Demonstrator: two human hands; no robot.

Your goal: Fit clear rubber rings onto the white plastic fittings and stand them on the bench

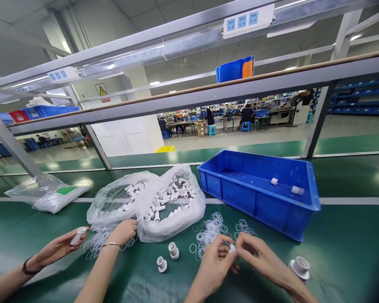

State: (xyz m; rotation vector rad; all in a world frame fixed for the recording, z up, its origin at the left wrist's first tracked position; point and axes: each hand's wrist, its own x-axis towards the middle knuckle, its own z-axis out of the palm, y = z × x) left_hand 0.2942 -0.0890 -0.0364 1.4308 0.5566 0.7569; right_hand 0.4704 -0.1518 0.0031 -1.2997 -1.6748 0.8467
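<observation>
My left hand (pixel 213 263) is closed around a small white plastic fitting (pixel 232 248), mostly hidden by the fingers. Close beside it, my right hand (pixel 262 254) has thumb and forefinger pinched at the fitting; whatever lies between them is too small to make out. Just beyond my hands, a pile of thin clear rings (pixel 213 229) lies on the green table, with a smaller group of rings (pixel 244 227) to its right. Two white flanged fittings (pixel 173 251) stand left of my hands, and a white flanged piece (pixel 300 267) sits to the right.
A co-worker's hand (pixel 61 246) holds a white fitting at left; their other hand (pixel 124 231) touches a plastic bag (pixel 164 233) of white fittings. A blue bin (pixel 246 204) with a few white pieces stands behind my hands. A shelf rail (pixel 183 97) crosses above.
</observation>
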